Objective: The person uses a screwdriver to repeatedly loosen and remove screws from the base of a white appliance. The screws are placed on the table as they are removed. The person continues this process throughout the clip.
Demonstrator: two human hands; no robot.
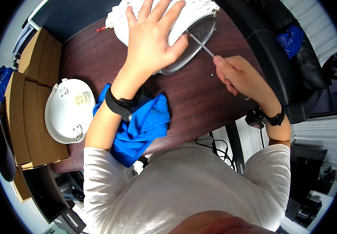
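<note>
A white, rounded appliance housing [175, 38] with a grey-rimmed round mesh grille [203, 29] lies tilted at the far side of the table. My left hand [151, 41] is spread flat on top of the housing, its fingers stretched apart. In my closed right hand [236, 74] is a screwdriver [201, 45]; the fist hides most of its handle. Its thin metal shaft slants to the far left, the tip meeting the housing beside the grille rim. Whether the tip sits in a screw is too small to tell.
Left on the dark wood table [199, 101] stands a shallow white round cover [61, 117] with small parts inside. Cardboard boxes [36, 113] line the left side. A crumpled blue cloth [145, 121] lies by my left forearm. Tiny bits [211, 74] rest near my right hand.
</note>
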